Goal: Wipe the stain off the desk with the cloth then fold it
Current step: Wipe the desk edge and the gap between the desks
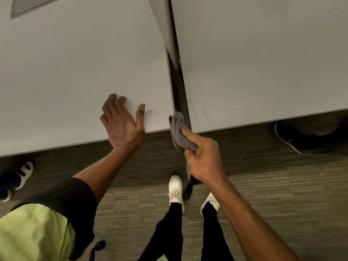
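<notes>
Two white desks stand side by side with a narrow dark gap between them. My right hand [202,157] grips a bunched grey cloth [178,133] in the air just off the front edge, in line with the gap. A scatter of small dark stain specks [209,108] marks the near left corner of the right desk [263,53], a little right of the cloth. My left hand [122,123] rests flat and open on the front edge of the left desk [75,63], with the fingers spread.
The gap [178,91] between the desks shows a dark frame. Grey-brown carpet [282,185] lies below, with my white shoes [176,189]. Another person's black shoe [293,138] is under the right desk, and a white sandal [25,174] at far left.
</notes>
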Available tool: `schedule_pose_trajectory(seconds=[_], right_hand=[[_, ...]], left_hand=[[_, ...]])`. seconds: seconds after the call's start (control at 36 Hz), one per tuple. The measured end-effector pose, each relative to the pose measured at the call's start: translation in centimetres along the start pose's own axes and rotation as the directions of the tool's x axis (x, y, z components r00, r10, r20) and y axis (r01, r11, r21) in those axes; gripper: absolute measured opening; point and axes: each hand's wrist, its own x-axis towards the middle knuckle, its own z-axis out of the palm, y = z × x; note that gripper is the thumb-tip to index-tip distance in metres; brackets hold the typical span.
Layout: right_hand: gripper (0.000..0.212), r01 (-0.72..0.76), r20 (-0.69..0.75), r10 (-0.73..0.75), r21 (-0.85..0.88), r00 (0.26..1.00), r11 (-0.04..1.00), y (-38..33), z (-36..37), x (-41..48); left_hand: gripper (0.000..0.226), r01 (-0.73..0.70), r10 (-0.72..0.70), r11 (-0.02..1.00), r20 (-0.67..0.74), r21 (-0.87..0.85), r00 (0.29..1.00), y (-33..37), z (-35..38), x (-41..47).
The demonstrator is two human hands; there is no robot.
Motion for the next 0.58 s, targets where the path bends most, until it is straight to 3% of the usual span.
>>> schedule_pose_trajectory(seconds=[0.11,0.22,0.31,0.42,0.58], right_hand=[[0.073,-0.068,-0.065,0.08,0.175,0.995,0.982,0.6,-1.2,-0.5],[0.066,-0.015,-0.217,0.078,0.277,0.973,0.961,-1.4,-2.0,3.7],[0.065,0.042,-0.175,-0.01,0.182,0.984,0.982,-3.7,-1.7,8.6],[0.063,0.131,-0.138,-0.147,-0.119,0.979,0.984,-5.9,0.1,12.3],[0.066,0.107,-0.118,-0.129,-0.175,0.985,0.979,-4.5,1.2,6.5]], left_hand=[[0.076,-0.001,0.001,1.0,0.001,-0.005,1.0,0.1,0.0,-0.1],[0.074,-0.002,0.002,1.0,0.003,-0.005,1.0,0.2,-0.2,-0.1],[0.07,-0.003,0.003,1.0,0.006,0.002,1.0,0.2,-0.2,0.0],[0.067,-0.002,0.002,1.0,0.003,-0.004,1.0,0.2,-0.3,-0.1],[0.069,-0.003,0.003,1.0,0.025,0.018,1.0,0.3,-0.6,-0.1]])
